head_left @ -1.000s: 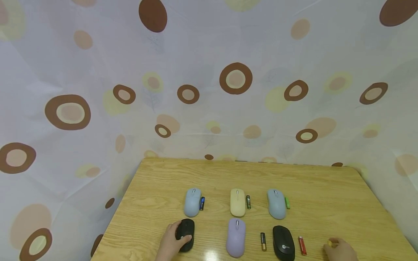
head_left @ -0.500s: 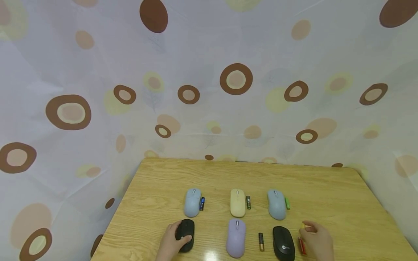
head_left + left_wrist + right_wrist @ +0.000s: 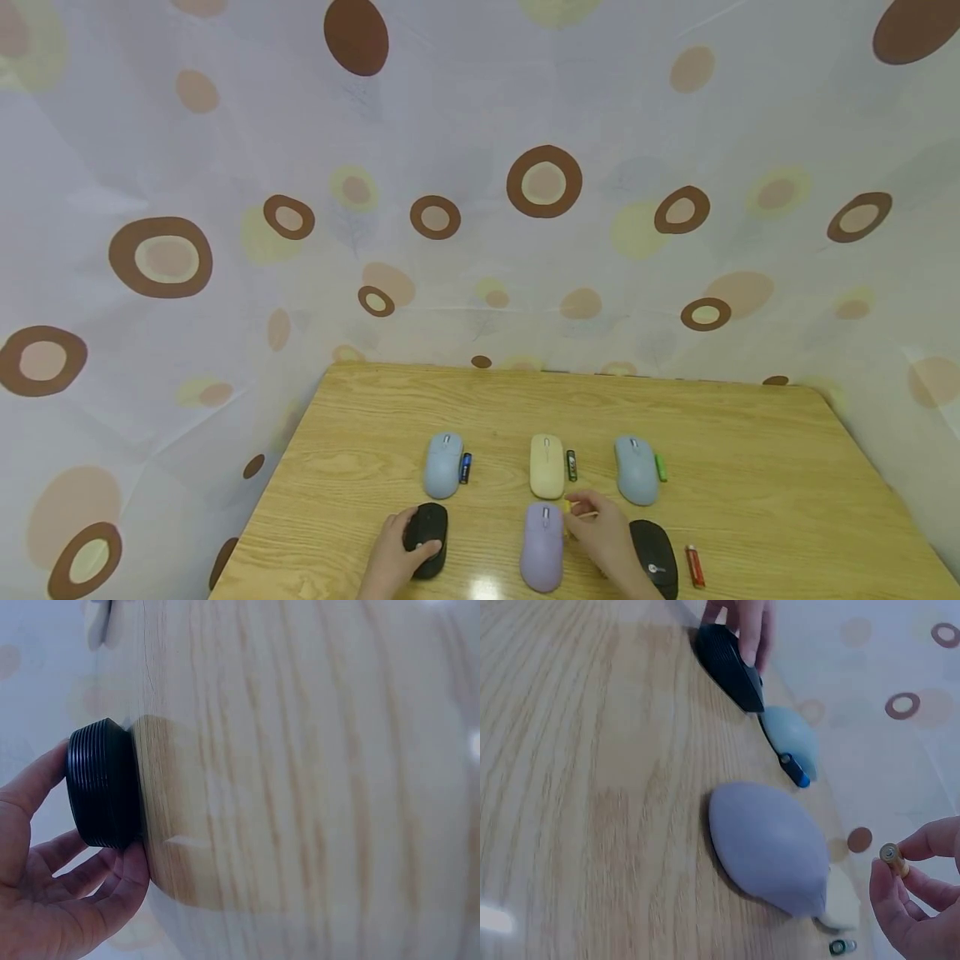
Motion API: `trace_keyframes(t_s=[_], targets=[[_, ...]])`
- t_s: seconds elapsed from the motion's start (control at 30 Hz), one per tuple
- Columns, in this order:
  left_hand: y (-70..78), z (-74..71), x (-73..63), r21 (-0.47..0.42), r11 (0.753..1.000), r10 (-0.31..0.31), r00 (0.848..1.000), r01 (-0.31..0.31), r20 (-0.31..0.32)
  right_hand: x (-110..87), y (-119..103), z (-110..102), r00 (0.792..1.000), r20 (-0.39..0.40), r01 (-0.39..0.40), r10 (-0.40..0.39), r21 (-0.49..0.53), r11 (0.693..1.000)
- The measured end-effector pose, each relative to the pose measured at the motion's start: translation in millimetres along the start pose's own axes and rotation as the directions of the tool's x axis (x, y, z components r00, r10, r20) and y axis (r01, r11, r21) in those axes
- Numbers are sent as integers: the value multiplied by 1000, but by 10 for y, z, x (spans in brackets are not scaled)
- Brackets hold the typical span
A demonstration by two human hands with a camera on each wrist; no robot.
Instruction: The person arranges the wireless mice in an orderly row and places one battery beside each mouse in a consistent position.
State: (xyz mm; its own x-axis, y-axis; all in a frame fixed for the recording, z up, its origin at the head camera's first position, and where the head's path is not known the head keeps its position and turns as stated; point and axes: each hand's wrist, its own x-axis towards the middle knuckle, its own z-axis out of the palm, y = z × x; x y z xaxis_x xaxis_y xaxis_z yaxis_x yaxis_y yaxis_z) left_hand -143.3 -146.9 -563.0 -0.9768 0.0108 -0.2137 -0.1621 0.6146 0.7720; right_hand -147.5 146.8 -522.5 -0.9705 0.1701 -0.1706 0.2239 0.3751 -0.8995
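My left hand (image 3: pixel 392 554) grips a black computer mouse (image 3: pixel 430 527) on the table by its sides. The left wrist view shows the ribbed edge of that black mouse (image 3: pixel 103 784) between thumb and fingers. With thumb and fingertips, my right hand (image 3: pixel 606 537) pinches a small yellow battery (image 3: pixel 894 859), held up just right of a purple mouse (image 3: pixel 542 550). Beneath and beside the right hand, a second black mouse (image 3: pixel 654 554) is partly covered by the wrist. The dark battery between these two mice is hidden by the hand.
Behind stand a blue mouse (image 3: pixel 443 467), a cream mouse (image 3: pixel 547 468) and another blue mouse (image 3: pixel 637 472). Beside them lie a blue battery (image 3: pixel 466 468), a dark green battery (image 3: pixel 572 466) and a light green battery (image 3: pixel 661 467). A red battery (image 3: pixel 695 567) lies at the right.
My right hand has travelled left with the yellow battery, from the table's right side, over the red battery and second black mouse, to the purple mouse. The left hand has stayed put.
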Motion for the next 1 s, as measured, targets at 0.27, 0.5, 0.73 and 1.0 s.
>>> trace_keyframes(t_s=[0.27,0.5,0.73,1.0], targets=[[-4,-5,-3,-1,1000,24,1000,-24,-2,-41,-77,445,985,156,65,-79,93,994],[-8,-9,-7,-12,1000,18,1000,-18,-6,-110,-68,735,957,249,113,-146,144,983],[-12,-12,-3,-26,1000,7,1000,-7,-4,-153,-77,977,940,294,122,-172,183,976],[-33,-12,-3,-27,999,21,1000,-21,-9,-114,-62,1166,945,301,68,-131,209,976]])
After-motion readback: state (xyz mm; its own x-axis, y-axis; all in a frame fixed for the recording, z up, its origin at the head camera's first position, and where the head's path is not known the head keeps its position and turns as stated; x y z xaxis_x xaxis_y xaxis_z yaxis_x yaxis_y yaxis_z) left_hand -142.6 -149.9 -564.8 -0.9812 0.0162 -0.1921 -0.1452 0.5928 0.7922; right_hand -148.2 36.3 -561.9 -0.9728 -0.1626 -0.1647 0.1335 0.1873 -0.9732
